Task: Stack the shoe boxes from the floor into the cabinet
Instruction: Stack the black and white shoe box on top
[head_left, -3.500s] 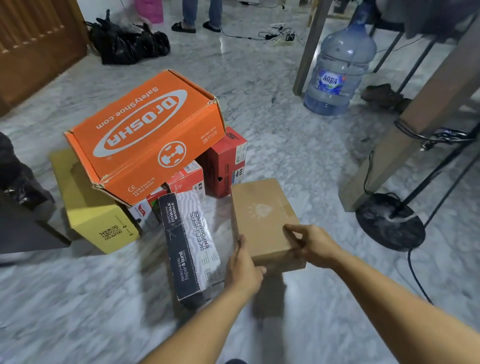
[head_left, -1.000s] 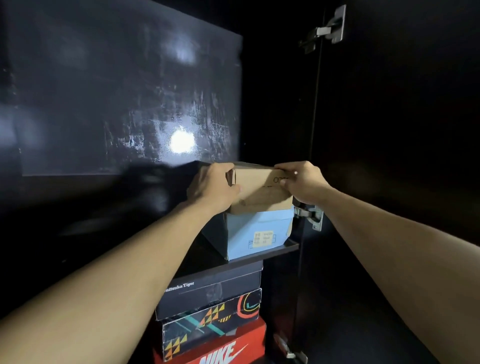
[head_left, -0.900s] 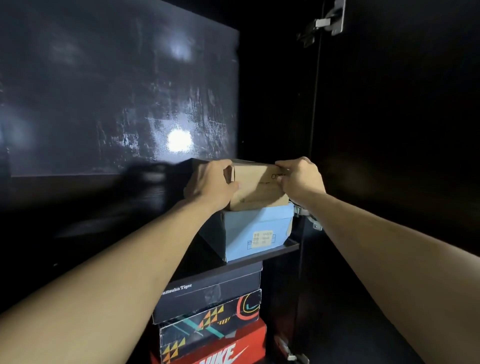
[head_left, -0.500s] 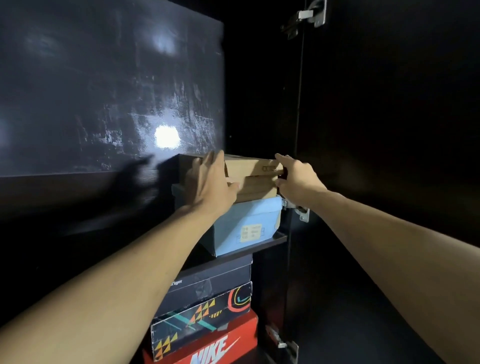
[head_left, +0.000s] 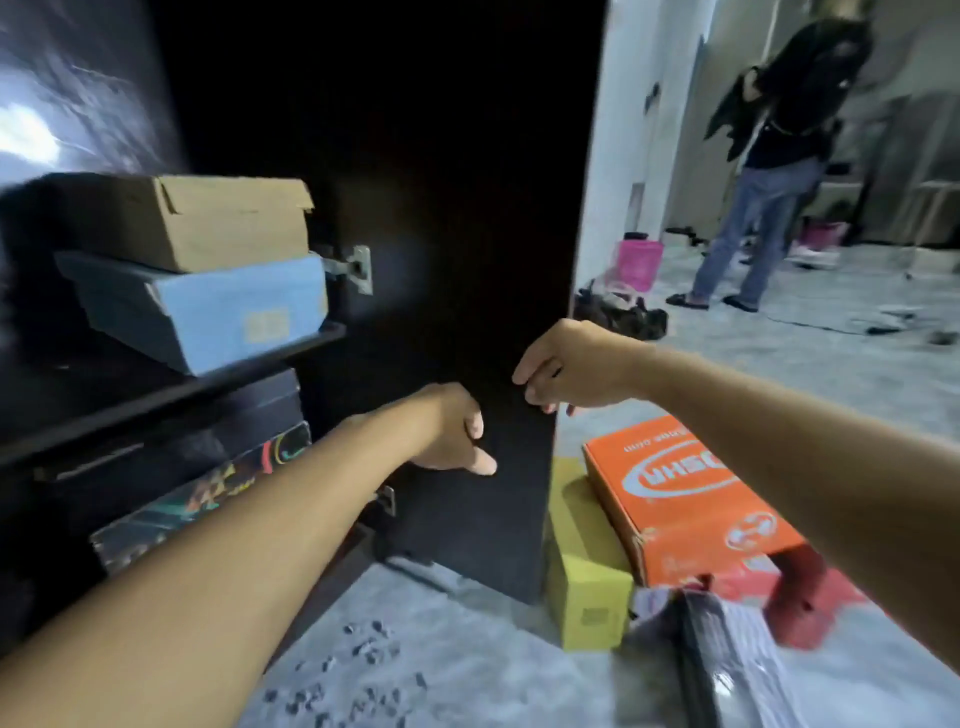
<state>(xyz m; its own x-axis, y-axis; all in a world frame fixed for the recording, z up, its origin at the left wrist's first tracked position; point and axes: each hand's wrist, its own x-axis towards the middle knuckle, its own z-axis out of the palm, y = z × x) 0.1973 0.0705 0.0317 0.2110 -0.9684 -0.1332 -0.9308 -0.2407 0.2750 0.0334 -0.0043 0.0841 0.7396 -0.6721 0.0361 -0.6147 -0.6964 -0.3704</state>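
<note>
My left hand hangs in front of the dark cabinet door with its fingers loosely curled, holding nothing. My right hand is just above it near the door's outer edge, fingers bent downward, also with nothing in them; whether they touch the door I cannot tell. The plain brown cardboard shoe box sits on top of the light blue shoe box on the black cabinet shelf, with a dark box and a patterned box stacked beneath. On the grey marble floor lie the large orange shoe box, resting on a yellow box and a red one.
</note>
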